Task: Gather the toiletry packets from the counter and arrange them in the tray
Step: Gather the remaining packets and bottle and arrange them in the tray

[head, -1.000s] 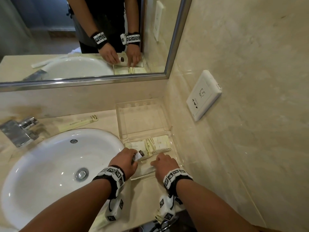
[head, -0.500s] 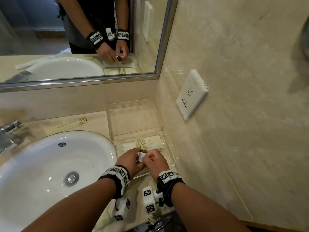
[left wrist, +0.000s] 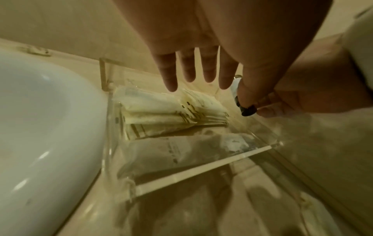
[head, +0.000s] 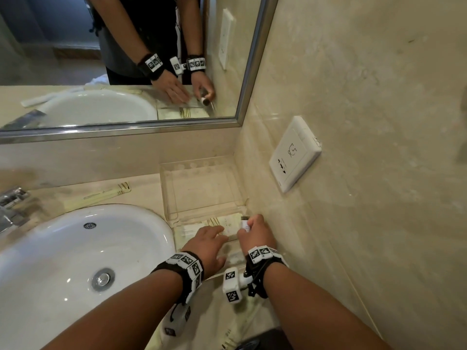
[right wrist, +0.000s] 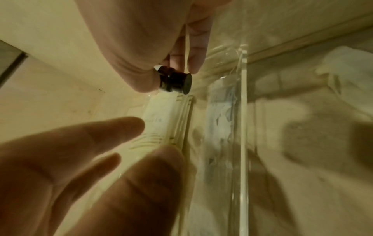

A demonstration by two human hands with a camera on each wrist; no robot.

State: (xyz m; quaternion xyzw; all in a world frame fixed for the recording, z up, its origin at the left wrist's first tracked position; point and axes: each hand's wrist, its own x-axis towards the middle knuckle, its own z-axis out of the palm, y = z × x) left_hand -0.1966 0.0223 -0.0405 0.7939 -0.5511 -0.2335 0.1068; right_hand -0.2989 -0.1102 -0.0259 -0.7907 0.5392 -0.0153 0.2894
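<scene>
A clear acrylic tray [head: 163, 195] with two compartments stands in the counter corner; its far compartment shows bare floor. Several cream toiletry packets [head: 228, 221] lie in the near compartment, seen close in the left wrist view [left wrist: 161, 111]. My right hand [head: 252, 229] pinches a small white tube [head: 245, 224] with a dark cap [right wrist: 177, 81] at the tray's right side, by the wall. My left hand [head: 214, 236] hovers over the packets with its fingers [left wrist: 201, 68] straight and spread, holding nothing. One long packet [head: 106, 194] lies on the counter behind the basin.
A white basin [head: 75, 248] fills the left, with a chrome tap [head: 12, 200] at its far left. The marble wall with a white socket [head: 294, 154] runs close along the tray's right. A mirror [head: 126, 59] hangs behind the counter.
The tube passed from my left hand to my right hand, which carried it to the tray's right side. My left hand let go and flattened over the packets.
</scene>
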